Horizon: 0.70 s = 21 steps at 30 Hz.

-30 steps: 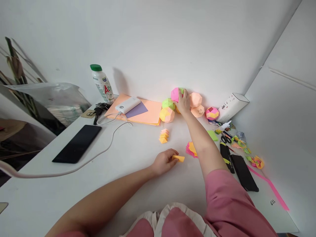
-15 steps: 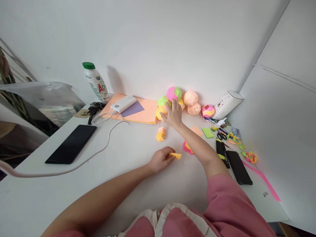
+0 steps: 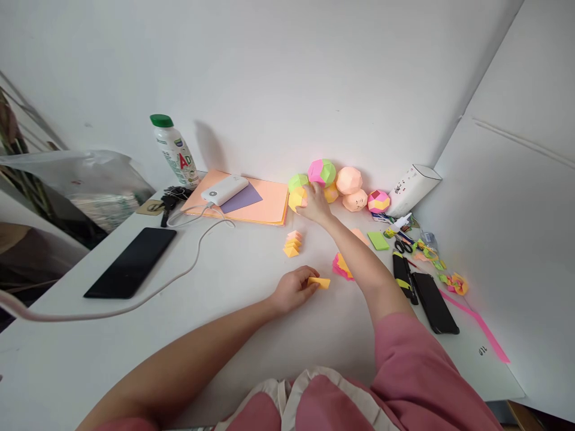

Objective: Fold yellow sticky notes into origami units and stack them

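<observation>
My left hand (image 3: pixel 295 290) rests on the table, its fingers pinching a small folded piece of orange paper (image 3: pixel 322 283). Further back, my right hand (image 3: pixel 315 205) reaches into a cluster of faceted paper balls, thumb and fingers curved against the right side of a yellow paper ball (image 3: pixel 296 199). Behind it are a green paper ball (image 3: pixel 297 181) and a pink-and-green one (image 3: pixel 322 172). Part of another yellow ball (image 3: pixel 331 193) shows just right of the hand. Between my hands stands a short row of folded peach and orange paper pieces (image 3: pixel 292 244).
Peach paper balls (image 3: pixel 349 180) and a pink-and-yellow ball (image 3: pixel 378 201) sit along the wall. A pink-and-orange paper stack (image 3: pixel 342 267) lies by my right forearm. Scissors (image 3: pixel 403 246), a black phone (image 3: pixel 435 303), a tablet (image 3: pixel 130 262), a power bank (image 3: pixel 224 190) and a bottle (image 3: pixel 176 152) lie or stand around.
My right hand's spread fingers have curled in against the yellow ball. Several balls have shifted slightly to the right, the yellow one also back. My left hand has stayed still.
</observation>
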Each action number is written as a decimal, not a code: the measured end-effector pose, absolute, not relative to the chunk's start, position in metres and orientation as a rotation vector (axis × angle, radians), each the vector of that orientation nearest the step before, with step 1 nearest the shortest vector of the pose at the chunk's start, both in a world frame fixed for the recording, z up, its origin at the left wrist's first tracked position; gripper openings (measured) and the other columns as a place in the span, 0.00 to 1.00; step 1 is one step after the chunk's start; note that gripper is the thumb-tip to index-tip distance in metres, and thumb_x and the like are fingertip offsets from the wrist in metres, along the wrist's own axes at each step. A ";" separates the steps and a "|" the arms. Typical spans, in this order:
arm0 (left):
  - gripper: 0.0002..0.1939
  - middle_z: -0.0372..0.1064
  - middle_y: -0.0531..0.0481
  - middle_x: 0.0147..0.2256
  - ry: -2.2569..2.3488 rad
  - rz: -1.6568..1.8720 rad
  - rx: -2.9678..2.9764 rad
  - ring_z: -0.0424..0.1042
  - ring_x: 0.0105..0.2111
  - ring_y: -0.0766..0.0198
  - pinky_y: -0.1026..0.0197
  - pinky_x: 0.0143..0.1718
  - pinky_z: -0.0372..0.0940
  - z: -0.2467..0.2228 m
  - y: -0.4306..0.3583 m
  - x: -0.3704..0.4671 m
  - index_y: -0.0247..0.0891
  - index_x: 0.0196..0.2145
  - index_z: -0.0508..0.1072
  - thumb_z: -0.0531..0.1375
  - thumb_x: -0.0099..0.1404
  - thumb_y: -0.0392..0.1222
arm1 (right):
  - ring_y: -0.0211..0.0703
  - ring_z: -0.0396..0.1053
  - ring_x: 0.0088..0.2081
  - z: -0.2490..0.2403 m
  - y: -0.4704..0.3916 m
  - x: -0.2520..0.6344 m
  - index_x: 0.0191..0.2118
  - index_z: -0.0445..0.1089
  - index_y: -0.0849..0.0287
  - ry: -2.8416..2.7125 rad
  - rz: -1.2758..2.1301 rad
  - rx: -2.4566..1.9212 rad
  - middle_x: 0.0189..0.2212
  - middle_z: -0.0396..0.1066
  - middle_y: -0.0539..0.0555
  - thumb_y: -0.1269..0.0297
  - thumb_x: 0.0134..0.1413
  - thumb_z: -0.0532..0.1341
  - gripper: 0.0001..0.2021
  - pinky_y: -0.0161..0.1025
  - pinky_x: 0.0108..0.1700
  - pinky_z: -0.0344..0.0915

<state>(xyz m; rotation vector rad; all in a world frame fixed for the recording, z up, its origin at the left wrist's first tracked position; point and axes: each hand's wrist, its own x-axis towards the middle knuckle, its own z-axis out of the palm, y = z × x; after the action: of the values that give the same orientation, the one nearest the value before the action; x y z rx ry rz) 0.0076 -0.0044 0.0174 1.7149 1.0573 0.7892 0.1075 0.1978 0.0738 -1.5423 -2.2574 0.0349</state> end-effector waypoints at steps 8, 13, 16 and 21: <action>0.11 0.68 0.50 0.37 1.078 0.750 1.727 0.59 0.24 0.70 0.64 0.28 0.60 0.017 -0.005 0.007 0.38 0.36 0.69 0.52 0.60 0.44 | 0.51 0.55 0.55 0.097 0.218 0.132 0.53 0.57 0.61 -2.145 0.336 -1.272 0.52 0.57 0.59 0.63 0.41 0.61 0.30 0.47 0.54 0.59; 0.11 0.68 0.50 0.37 1.094 0.736 1.732 0.59 0.24 0.69 0.64 0.28 0.60 0.015 -0.005 0.007 0.39 0.36 0.69 0.52 0.59 0.45 | 0.51 0.57 0.53 0.094 0.217 0.138 0.51 0.59 0.59 -2.099 0.411 -1.197 0.50 0.60 0.58 0.63 0.39 0.62 0.29 0.48 0.53 0.59; 0.10 0.68 0.50 0.38 1.084 0.745 1.727 0.60 0.24 0.70 0.64 0.28 0.60 0.015 -0.005 0.007 0.39 0.36 0.69 0.52 0.59 0.44 | 0.51 0.58 0.54 0.090 0.214 0.143 0.51 0.59 0.59 -2.049 0.440 -1.207 0.51 0.60 0.58 0.62 0.38 0.63 0.29 0.48 0.52 0.60; 0.10 0.68 0.50 0.37 1.079 0.751 1.715 0.59 0.24 0.70 0.64 0.27 0.60 0.017 -0.006 0.007 0.39 0.36 0.69 0.53 0.59 0.43 | 0.52 0.57 0.54 0.086 0.204 0.154 0.53 0.58 0.57 -2.003 0.422 -1.162 0.52 0.59 0.59 0.60 0.40 0.63 0.30 0.49 0.50 0.62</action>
<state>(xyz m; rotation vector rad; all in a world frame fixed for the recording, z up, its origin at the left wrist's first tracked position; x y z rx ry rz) 0.0073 -0.0056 0.0172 1.7146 1.0788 0.7506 0.1543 0.2043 0.0860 -1.1617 -2.0028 0.4216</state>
